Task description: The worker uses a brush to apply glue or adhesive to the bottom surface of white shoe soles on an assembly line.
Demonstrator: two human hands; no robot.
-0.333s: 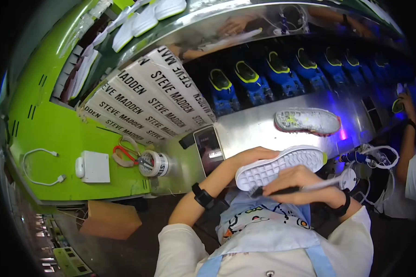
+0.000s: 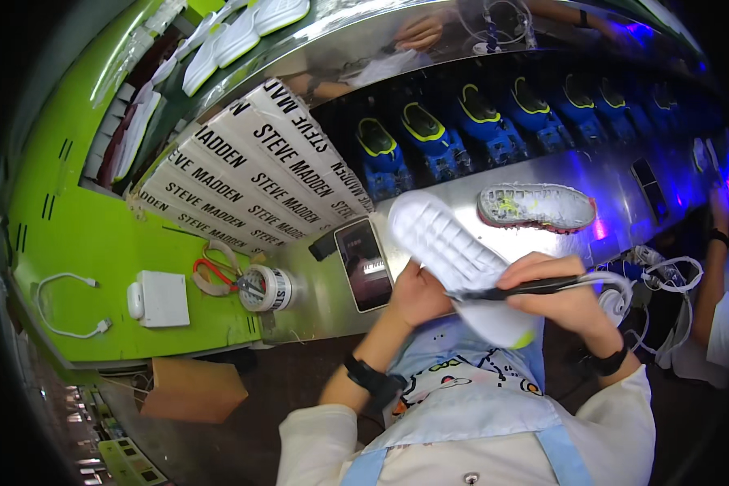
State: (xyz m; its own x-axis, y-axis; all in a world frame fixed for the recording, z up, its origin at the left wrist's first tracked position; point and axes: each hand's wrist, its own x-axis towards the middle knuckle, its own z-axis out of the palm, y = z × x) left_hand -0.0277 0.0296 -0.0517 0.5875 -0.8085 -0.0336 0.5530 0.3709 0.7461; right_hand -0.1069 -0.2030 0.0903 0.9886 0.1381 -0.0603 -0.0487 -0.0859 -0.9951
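A white ridged shoe sole slants across my lap and the bench edge, its yellow-green tip at the lower right. My left hand grips its left edge, fingers partly hidden behind it. In my right hand is a black-handled brush, its dark head at the sole's edge. From the handle's rear a pale tube curves off to the right. Beyond the sole, a shoe upper with a whitish underside and red edge lies bottom up on the metal bench.
A phone-like device lies left of the sole, near a white tub and orange-handled scissors. Behind stands a printed white box. Blue holders line the back. At right are looped white tubing and another person's arm.
The sole has turned clockwise, its left end swinging up and away and its green tip down toward me. My left hand has moved to its near left edge; the brush has shifted up along the edge.
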